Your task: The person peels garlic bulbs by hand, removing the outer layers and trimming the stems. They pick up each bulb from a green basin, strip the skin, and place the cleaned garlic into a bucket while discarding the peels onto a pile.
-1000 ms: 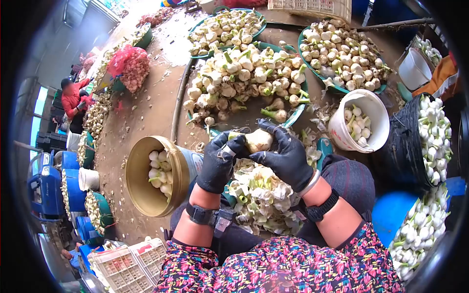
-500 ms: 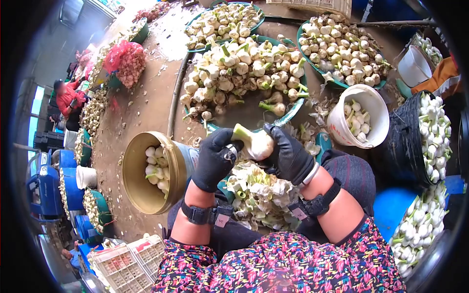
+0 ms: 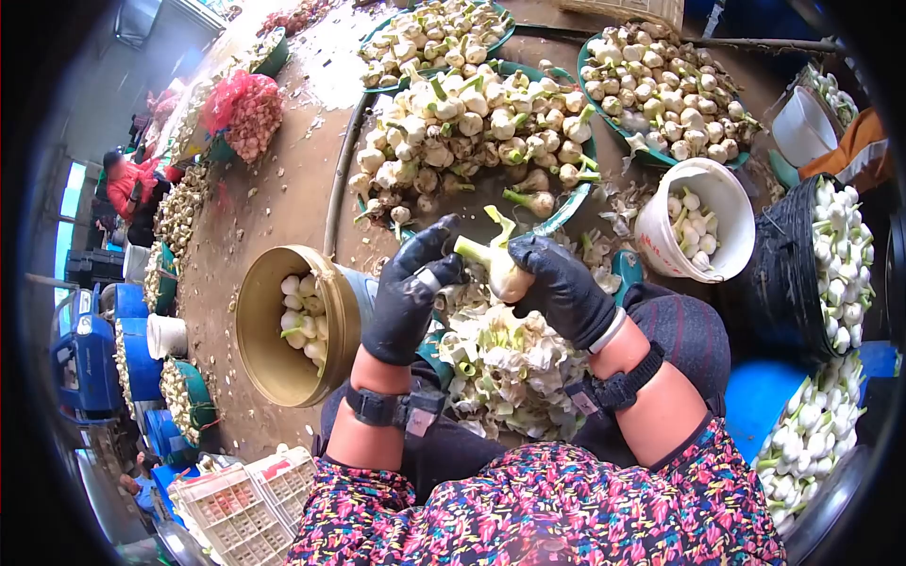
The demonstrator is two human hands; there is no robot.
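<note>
My right hand, in a black glove, is closed around a garlic bulb. A strip of green-white skin sticks up from its neck, and the cut stalk points to the left. My left hand, also gloved in black, is just left of the stalk and apart from it. Its fingers are bent and spread from the thumb, and a pale band shows on one finger. Beneath both hands is a heap of garlic peelings. A green tub of unpeeled garlic stands ahead of me.
A tan bucket with peeled bulbs stands at the left. To the right are a white bucket of bulbs and a black basket heaped with white bulbs. More garlic fills a tub behind. A person works far left.
My left hand has come away from the bulb, its fingers opening. In my right hand the bulb has turned, and a strip of skin now stands up from its neck.
</note>
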